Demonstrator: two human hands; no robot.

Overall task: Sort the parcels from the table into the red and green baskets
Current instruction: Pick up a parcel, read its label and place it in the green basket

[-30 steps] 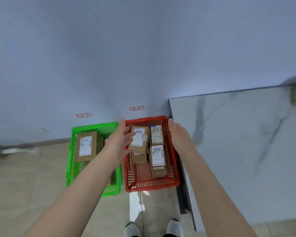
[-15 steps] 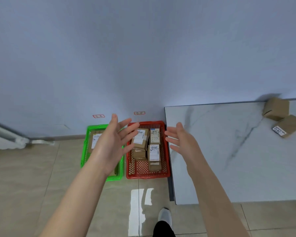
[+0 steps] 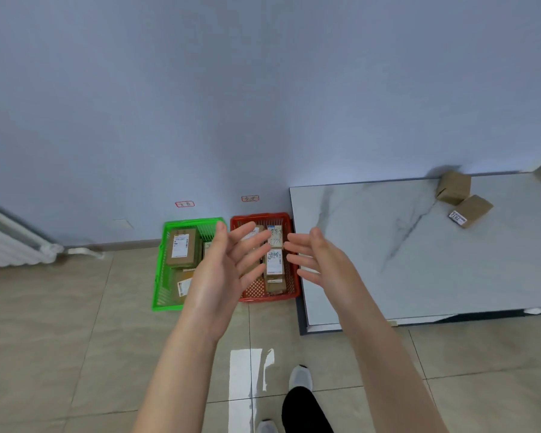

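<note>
One wide marble-patterned table [image 3: 372,260] is filling the right of my remote view, standing against a pale wall. Just left of it, on the tiled floor, the red basket [image 3: 260,216] is sitting beside the green basket [image 3: 158,270], and both are holding several labelled cardboard parcels.

The person's left hand [image 3: 219,276] and right hand [image 3: 322,264] are hovering over the baskets, palms facing each other, fingers spread and relaxed, grasping nothing.

Two small brown parcels are lying at the table's far right, well apart from the hands: a plain parcel [image 3: 453,187] by the wall, and just beside it, seemingly touching, a labelled parcel [image 3: 472,210].

I am judging the step in hand to be fetching the next parcel. I am advising turning right, taking the labelled parcel by its free sides without nudging its neighbour, and reading the label before choosing a basket.
</note>
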